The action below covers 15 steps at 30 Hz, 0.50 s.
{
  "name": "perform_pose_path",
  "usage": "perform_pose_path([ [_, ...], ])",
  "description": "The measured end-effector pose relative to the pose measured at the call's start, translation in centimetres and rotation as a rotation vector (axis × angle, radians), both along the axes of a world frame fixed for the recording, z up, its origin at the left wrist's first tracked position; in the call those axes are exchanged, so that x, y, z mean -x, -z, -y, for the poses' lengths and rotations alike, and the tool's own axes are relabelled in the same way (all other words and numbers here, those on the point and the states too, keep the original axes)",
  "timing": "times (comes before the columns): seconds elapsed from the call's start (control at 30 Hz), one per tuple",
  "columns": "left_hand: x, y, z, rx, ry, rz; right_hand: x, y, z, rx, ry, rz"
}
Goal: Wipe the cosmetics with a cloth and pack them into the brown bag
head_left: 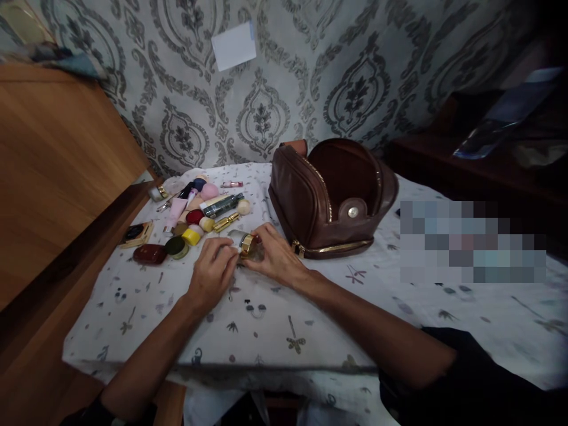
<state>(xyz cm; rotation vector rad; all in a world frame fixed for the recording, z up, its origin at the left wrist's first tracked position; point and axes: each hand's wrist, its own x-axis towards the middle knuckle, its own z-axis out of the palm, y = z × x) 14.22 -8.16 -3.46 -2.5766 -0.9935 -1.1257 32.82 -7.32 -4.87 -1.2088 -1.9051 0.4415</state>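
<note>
Near the middle of the table, a small clear bottle with a wide gold cap (247, 244) lies between my two hands. My right hand (278, 254) is closed around its gold end, thumb below and fingers above. My left hand (213, 267) has its fingers curled together against the bottle's left side, which they partly hide. Just beyond my hands are a gold lipstick tube (226, 222) and a yellow-banded jar (192, 235). To the right stands a brown leather toiletry bag (295, 198), its zipped top gaping.
A pile of cosmetics fills the back left, with a pink sponge (209, 190), a dark green bottle (223, 205), a green round tin (176, 247) and a dark red case (149, 254). A wooden panel (66, 142) borders the left; a patterned wall (261, 112) stands behind.
</note>
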Motion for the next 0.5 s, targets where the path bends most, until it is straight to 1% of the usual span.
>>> perform_pose_path([
  [0.07, -0.1, 0.01, 0.03, 0.001, 0.013, -0.014, 0.08, 0.1, -0.03, -0.011, 0.009, -0.001],
  [0.13, -0.05, -0.06, -0.18, 0.009, -0.007, 0.004, 0.16, 0.12, -0.05, 0.002, 0.024, -0.014],
  [0.23, 0.31, -0.3, -0.7, 0.042, -0.069, 0.067, 0.24, -0.06, 0.04, 0.069, 0.03, -0.103],
  [0.33, 0.68, -0.47, -0.93, 0.064, -0.106, 0.111, 0.25, -0.44, 0.3, 0.128, -0.007, -0.184],
  [0.4, 0.69, -0.45, -0.76, 0.047, -0.095, 0.102, 0.23, -0.67, 0.45, 0.141, -0.028, -0.187],
  [0.5, 0.32, -0.25, -0.23, 0.02, -0.042, 0.042, 0.14, -0.76, 0.49, 0.14, -0.037, -0.17],
])
